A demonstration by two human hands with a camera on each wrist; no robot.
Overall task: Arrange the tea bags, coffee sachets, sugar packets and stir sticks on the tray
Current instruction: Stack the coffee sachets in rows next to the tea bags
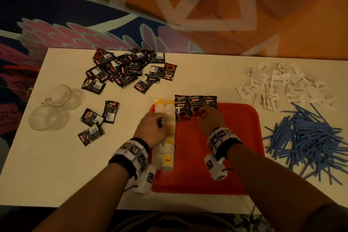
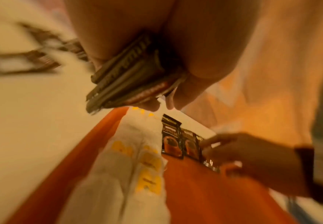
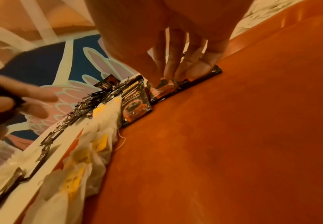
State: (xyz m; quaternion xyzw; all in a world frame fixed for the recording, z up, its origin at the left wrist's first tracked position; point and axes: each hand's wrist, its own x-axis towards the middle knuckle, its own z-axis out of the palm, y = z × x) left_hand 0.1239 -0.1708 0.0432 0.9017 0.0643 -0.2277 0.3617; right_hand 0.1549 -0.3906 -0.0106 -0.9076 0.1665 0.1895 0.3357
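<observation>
**Sachets going down in a row at the tray's far edge**

Coffee sachets (image 1: 195, 105) lie side by side along the far edge of the red tray (image 1: 235, 147), their tops overhanging the rim, just beside two columns of tea bags (image 1: 168, 160) along the tray's left edge. The right hand (image 1: 211, 118) presses its fingertips (image 3: 199, 71) on the newest sachets, nothing clasped. The left hand (image 1: 152, 130) hovers over the tea bags, its grip closed on a stack of sachets (image 2: 130, 81).

Sugar packets (image 1: 282, 84) and blue stir sticks (image 1: 310, 137) are heaped off the tray toward the surface's right edge; loose sachets (image 1: 122, 69) lie toward the far left corner beside two glass cups (image 1: 54, 107).

Risks, as I judge them: the overhanging sachets could tip off the rim, the stack may fan out and drop, and the left wrist could scuff the tea bags.
</observation>
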